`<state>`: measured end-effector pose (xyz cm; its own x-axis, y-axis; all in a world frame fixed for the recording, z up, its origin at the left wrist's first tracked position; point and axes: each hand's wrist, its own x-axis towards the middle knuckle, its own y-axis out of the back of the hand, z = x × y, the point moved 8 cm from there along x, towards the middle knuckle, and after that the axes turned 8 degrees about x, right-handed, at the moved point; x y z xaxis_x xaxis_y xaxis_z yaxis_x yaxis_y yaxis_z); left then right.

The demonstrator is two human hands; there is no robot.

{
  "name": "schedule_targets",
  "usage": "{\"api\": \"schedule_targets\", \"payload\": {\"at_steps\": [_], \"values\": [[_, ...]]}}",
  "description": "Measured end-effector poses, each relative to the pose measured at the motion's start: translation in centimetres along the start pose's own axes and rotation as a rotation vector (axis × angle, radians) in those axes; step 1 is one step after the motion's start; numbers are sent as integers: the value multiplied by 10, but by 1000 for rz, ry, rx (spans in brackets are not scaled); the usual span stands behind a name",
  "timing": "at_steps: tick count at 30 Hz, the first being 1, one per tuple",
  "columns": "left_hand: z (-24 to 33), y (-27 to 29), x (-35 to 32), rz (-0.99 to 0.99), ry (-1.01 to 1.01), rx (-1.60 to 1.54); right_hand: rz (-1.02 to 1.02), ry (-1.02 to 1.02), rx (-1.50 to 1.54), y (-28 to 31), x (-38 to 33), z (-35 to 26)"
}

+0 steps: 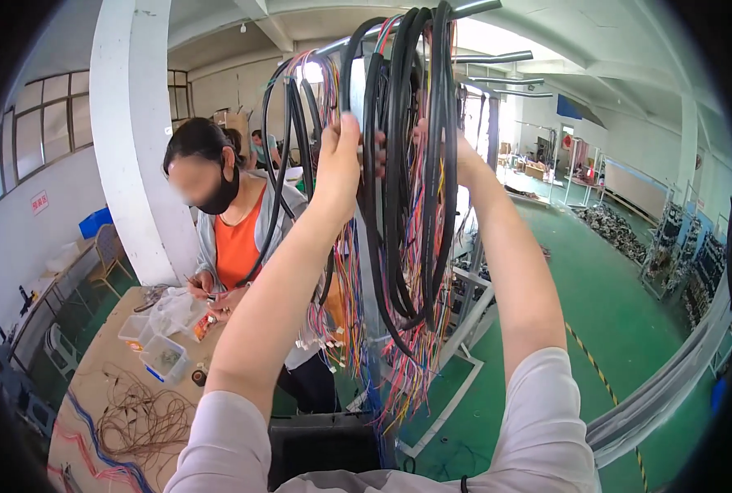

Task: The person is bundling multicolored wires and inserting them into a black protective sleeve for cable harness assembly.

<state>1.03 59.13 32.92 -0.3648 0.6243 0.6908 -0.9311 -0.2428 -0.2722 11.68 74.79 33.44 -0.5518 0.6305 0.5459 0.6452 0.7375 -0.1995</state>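
Both my arms reach up to a bunch of looped black cables [397, 164] hanging from a metal rack arm [477, 8]. My left hand [340, 160] is closed round the left side of the bunch, its thumb in front and its fingertips showing between the loops. On the other side, my right hand [463, 158] grips the bunch, its fingers partly hidden behind the black cables. Thin multicoloured wires [411, 374] hang loosely among and below the loops. More wires with small white connectors [330, 349] dangle to the left.
At left, a person in a black mask [218, 193] handles small parts beside a table [86, 382]. Clear plastic boxes [164, 357] and a tangle of brown wires [144, 419] lie on it. A white pillar [136, 148] rises behind. More rack arms [493, 57] jut out beyond the cables.
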Motion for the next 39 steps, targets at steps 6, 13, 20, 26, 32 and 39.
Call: {"api": "schedule_targets", "payload": {"at_steps": [6,13,20,26,32,39], "values": [[38,-73,-21,255,-367,947,-218,111,591,-38,0,21],[13,3,47,328,-196,899,319,2,-402,-14,51,22],[-52,37,21,141,60,655,346,161,-743,-11,31,25],[-119,66,-43,200,134,734,282,289,-768,-17,-16,32],[-128,40,-162,7,468,1096,251,232,-825,79,-17,29],[-102,188,-544,-283,1032,737,150,40,-240,-110,-284,214]]}}
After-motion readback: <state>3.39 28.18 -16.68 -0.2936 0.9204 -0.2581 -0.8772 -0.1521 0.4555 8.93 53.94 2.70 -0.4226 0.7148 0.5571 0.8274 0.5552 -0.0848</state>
